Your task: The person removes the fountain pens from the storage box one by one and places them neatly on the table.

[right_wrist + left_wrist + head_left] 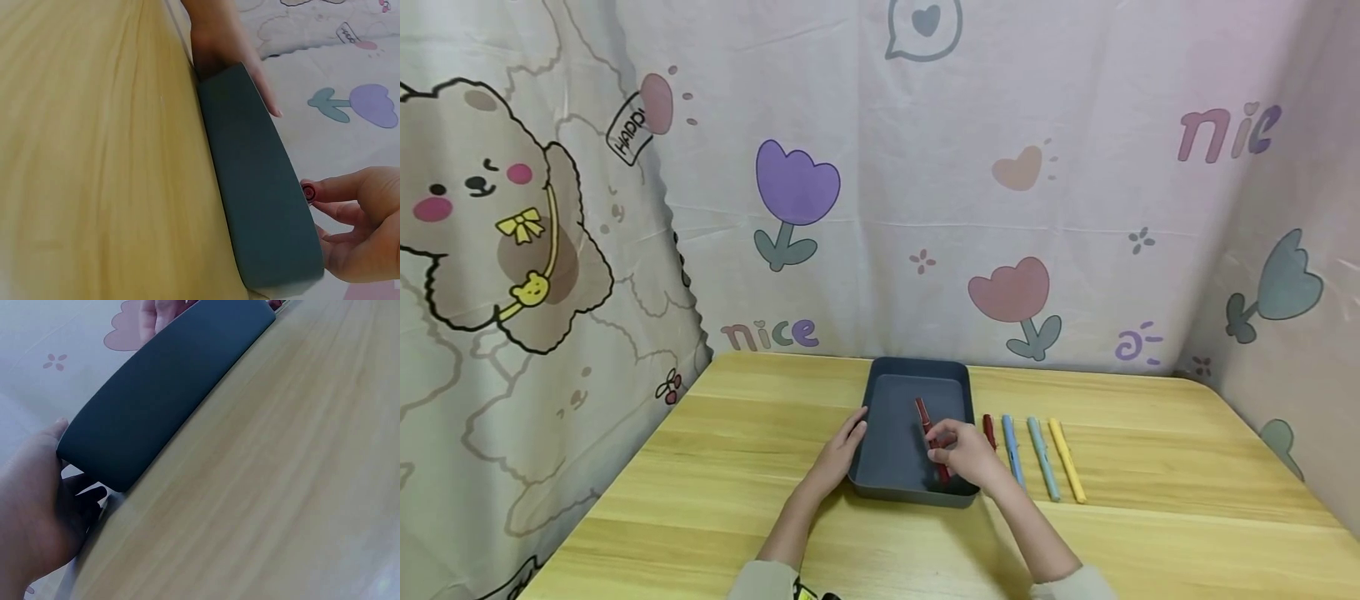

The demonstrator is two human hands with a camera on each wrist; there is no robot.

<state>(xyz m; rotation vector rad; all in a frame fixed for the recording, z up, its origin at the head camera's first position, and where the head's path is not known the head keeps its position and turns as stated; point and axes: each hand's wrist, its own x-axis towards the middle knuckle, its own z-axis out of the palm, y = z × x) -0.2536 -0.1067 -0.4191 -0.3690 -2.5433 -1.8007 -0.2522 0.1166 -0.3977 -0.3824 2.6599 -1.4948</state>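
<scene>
A dark grey rectangular tray (887, 454) stands on the wooden table. My left hand (838, 457) rests along its left wall, fingertips at the rim; the left wrist view shows that hand (37, 506) against the tray's corner. Over the tray's right part, my right hand (964, 454) holds a red pen (922, 412) between thumb and fingers. The pen slants lengthwise over the tray floor, its middle partly hidden by the fingers. In the right wrist view, the pen's round end (309, 192) shows just beyond the tray wall (259, 187).
Right of the tray lie a dark red pen (988, 429), partly hidden by my right hand, a blue pen (1012, 450), a light teal pen (1043, 458) and a yellow pen (1067, 461). A printed cloth (910, 200) hangs behind the wooden table (1172, 467).
</scene>
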